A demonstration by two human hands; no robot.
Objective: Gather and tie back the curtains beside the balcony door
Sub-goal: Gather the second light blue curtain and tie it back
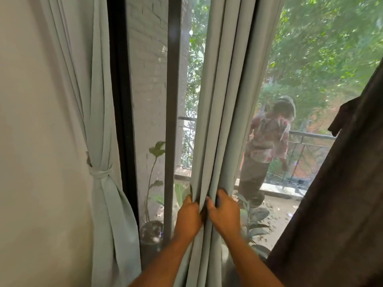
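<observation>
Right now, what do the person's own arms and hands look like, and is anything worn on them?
Both forearms come up from the bottom edge bare: no sleeves show. The left hand and the right hand wear no gloves, and no rings, watch or bracelet can be seen on the fingers or wrists that show. The picture is slightly blurred, so fine details such as the nails cannot be made out.

A tied curtain (103,162) hangs at nine o'clock against the wall (37,141), left of the door frame (121,121). The loose curtain (223,100) hangs at centre before the glass, both hands at six o'clock: left hand (189,216) just left of right hand (224,214). Behind the glass a person (267,146) stands at three o'clock by the railing (310,135); a dark cloth (335,193) hangs at four o'clock.
</observation>
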